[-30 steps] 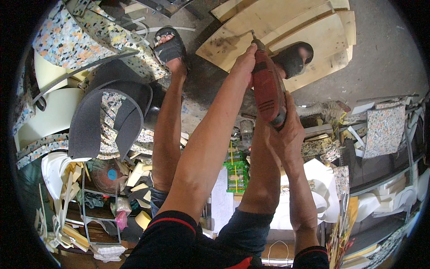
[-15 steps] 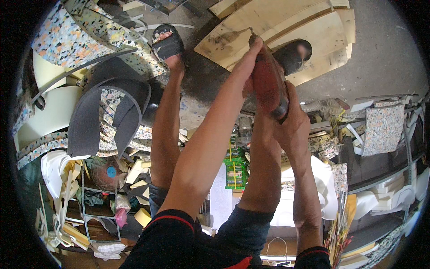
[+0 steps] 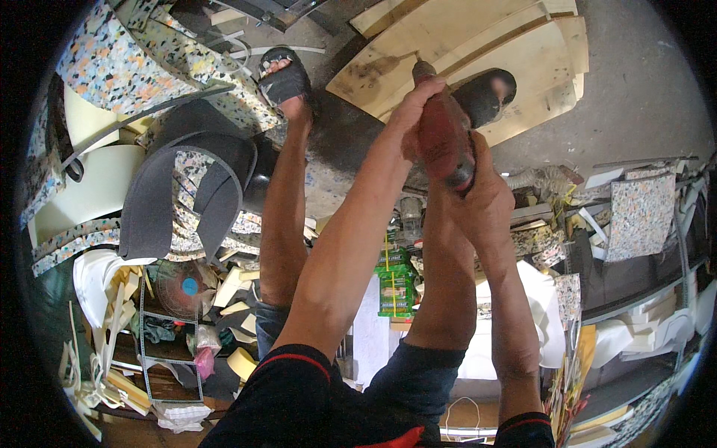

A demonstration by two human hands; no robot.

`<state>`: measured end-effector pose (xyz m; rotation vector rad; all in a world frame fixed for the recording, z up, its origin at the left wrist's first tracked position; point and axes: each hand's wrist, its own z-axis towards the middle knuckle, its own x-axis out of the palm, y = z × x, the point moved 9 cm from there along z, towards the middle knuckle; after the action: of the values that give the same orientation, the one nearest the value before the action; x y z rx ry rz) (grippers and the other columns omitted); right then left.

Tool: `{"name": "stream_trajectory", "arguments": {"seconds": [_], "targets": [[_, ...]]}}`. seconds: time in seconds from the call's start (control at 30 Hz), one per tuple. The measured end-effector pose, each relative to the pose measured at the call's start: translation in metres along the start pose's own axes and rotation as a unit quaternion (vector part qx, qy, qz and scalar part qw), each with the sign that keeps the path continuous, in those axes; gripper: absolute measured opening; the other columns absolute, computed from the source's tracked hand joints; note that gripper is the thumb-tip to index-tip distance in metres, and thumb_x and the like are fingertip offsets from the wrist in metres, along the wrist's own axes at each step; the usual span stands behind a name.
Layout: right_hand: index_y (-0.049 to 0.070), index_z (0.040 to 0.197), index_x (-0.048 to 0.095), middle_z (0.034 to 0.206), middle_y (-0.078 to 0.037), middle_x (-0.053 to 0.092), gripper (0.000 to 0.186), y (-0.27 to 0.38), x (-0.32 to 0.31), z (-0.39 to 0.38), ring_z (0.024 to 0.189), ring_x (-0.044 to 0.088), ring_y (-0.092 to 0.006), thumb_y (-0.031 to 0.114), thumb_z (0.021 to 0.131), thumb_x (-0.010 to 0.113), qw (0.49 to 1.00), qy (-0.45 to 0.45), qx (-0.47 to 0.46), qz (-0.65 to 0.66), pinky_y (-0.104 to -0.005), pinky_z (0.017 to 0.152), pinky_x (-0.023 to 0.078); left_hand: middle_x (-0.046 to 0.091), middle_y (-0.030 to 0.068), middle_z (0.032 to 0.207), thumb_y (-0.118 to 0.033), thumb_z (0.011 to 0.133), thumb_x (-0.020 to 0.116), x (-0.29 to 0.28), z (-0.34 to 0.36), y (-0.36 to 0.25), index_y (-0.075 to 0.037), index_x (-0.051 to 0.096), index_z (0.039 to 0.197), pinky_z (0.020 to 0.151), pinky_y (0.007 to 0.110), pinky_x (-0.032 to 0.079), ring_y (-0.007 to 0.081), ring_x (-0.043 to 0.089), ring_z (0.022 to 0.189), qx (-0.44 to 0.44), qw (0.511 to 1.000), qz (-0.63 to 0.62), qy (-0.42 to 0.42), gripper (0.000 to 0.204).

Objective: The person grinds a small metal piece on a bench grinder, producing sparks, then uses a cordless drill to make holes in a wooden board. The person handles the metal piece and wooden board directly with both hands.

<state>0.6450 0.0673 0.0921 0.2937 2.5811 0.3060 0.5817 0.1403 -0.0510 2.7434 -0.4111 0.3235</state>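
Both my hands hold a red and black power drill (image 3: 446, 142) over a curved plywood panel (image 3: 515, 48). My left hand (image 3: 420, 103) wraps the drill's front part, just behind its dark chuck. At the rear end, my right hand (image 3: 491, 196) grips the drill, its fingers partly hidden by the body. The chuck points away from me, at a dark-stained patch on the panel. Whether the tip touches the wood I cannot tell. My right foot, in a black sandal (image 3: 482, 101), rests on the panel beside the drill.
My left foot in a black sandal (image 3: 285, 78) stands left of the panel. Speckled foam sheets (image 3: 112, 56) and a curled dark grey sheet (image 3: 149, 201) pile up at left. Green packages (image 3: 396, 287) lie between my legs, and a speckled foam piece (image 3: 640, 216) sits at right.
The drill has tilted and shifted slightly, so its chuck now shows more. My left hand has moved a little back toward me. Both hands still hold the drill.
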Motion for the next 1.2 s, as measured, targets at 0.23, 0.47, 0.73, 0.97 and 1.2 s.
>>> {"name": "stream_trajectory", "arguments": {"seconds": [0.23,0.47,0.73,0.97,1.2], "targets": [[0.012,0.15,0.034,0.112,-0.025,0.068,0.084,0.005,-0.012,0.01,0.099,0.068,-0.0425,0.022,0.079,0.078,0.997,0.014,-0.04,0.064,-0.0467,0.077,0.057,0.062,0.0063,0.084,-0.034,0.084,0.075,0.002,0.009,-0.002,-0.009,0.057,0.104,0.067,0.038,0.055,0.0202,0.062,0.073,0.016,0.999,0.027,-0.029,0.037],[0.012,0.151,0.032,0.11,-0.023,0.07,0.086,-0.009,-0.008,0.012,0.1,0.068,-0.0424,0.026,0.08,0.079,0.994,0.017,-0.032,0.101,-0.0469,0.079,0.056,0.061,0.005,0.084,-0.036,0.083,0.077,-0.001,0.013,0.001,-0.01,0.058,0.105,0.065,0.035,0.054,0.0179,0.061,0.072,0.018,0.998,0.038,-0.05,0.039],[0.003,0.141,0.043,0.111,-0.024,0.069,0.079,-0.007,-0.007,0.013,0.103,0.068,-0.0402,0.03,0.078,0.083,0.998,0.003,-0.012,0.062,-0.0437,0.08,0.056,0.062,0.0057,0.086,-0.035,0.082,0.077,-0.006,0.014,-0.001,-0.009,0.058,0.106,0.065,0.037,0.055,0.0186,0.061,0.072,-0.003,0.997,0.048,-0.061,0.04],[0.014,0.151,0.034,0.101,-0.024,0.069,0.088,-0.001,-0.004,0.012,0.09,0.069,-0.0429,0.017,0.074,0.077,1.0,-0.003,-0.012,0.0,-0.0482,0.075,0.056,0.062,0.0076,0.09,-0.033,0.085,0.075,-0.003,0.014,-0.007,-0.007,0.058,0.109,0.067,0.04,0.056,0.0217,0.063,0.075,0.02,1.0,0.013,-0.012,0.04],[0.009,0.144,0.043,0.11,-0.022,0.07,0.081,-0.001,0.001,0.011,0.098,0.07,-0.0398,0.038,0.078,0.08,0.998,0.003,0.006,-0.055,-0.0458,0.078,0.056,0.062,0.0129,0.096,-0.031,0.085,0.075,-0.008,0.015,-0.002,-0.004,0.055,0.114,0.07,0.042,0.058,0.0248,0.065,0.081,-0.023,1.0,-0.01,0.013,0.044]]}}
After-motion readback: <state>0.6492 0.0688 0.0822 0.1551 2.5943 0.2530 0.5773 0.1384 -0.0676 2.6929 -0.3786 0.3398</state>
